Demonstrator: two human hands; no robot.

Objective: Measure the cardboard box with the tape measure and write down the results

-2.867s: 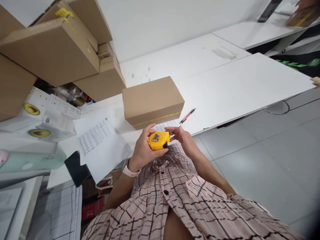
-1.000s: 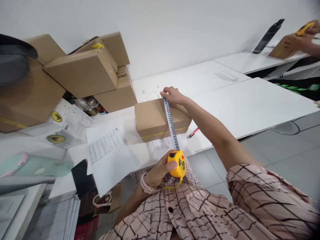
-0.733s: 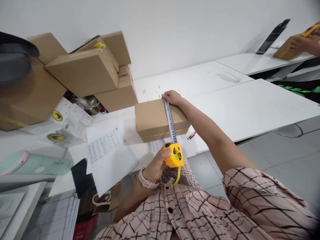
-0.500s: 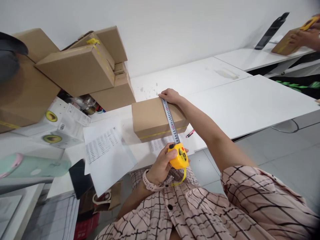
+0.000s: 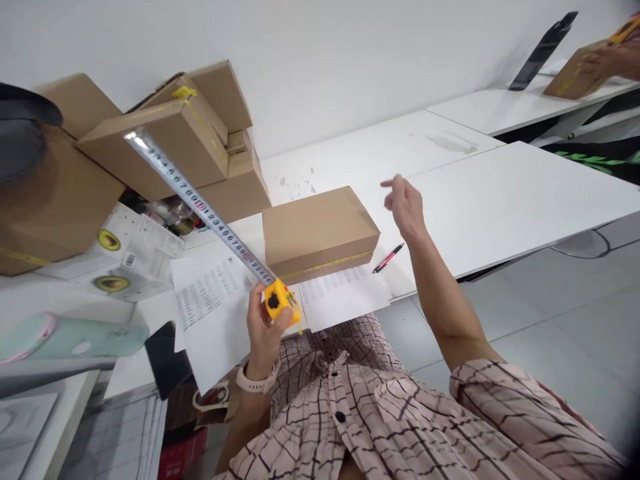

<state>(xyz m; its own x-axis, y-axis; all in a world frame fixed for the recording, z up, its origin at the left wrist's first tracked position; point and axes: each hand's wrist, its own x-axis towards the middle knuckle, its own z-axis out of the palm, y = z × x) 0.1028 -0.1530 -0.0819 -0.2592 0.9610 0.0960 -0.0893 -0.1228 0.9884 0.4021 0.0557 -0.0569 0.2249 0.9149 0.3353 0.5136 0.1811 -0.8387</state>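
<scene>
My left hand [image 5: 261,327] grips a yellow tape measure [image 5: 281,301] near the table's front edge. Its extended blade [image 5: 197,203] juts up and to the left, the free tip in the air before the stacked boxes. A brown cardboard box [image 5: 318,229] with a yellow tape stripe sits on the white table [image 5: 500,193], just right of the tape measure. My right hand [image 5: 405,203] hovers to the right of the box, fingers loosely apart, holding nothing. A red and black pen [image 5: 388,258] lies below that hand.
Printed sheets [image 5: 210,300] lie in front of and left of the box. Stacked cardboard boxes [image 5: 165,147] and white avocado-print cartons [image 5: 125,257] fill the left. A mint bottle [image 5: 70,337] lies far left. Another person's hands hold a box [image 5: 575,70] at the top right.
My right hand has let go of the blade's tip and lifted off the box to the right. My left hand swung the tape measure left, its blade now pointing up-left in the air.
</scene>
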